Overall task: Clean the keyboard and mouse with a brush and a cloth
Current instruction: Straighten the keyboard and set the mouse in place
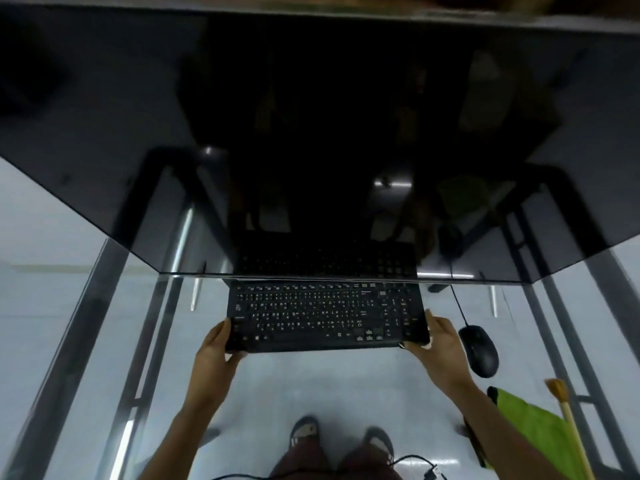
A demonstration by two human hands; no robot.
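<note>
A black keyboard [322, 315] lies on the glass table [104, 341], its far edge just under the monitor. My left hand [216, 351] grips its near left corner, and my right hand [440, 339] grips its near right corner. A black wired mouse [479, 349] sits right of the keyboard, close to my right hand. Further right and nearer me lies a green cloth [530, 424]. A brush [568, 420] with a pale wooden handle and orange bristles rests along the cloth's right side.
A large dark monitor [311, 133] fills the upper view and overhangs the table's far part. The mouse cable [457, 303] runs back under it. Through the glass I see metal table legs, the pale floor, my feet and a loose black cable [415, 462].
</note>
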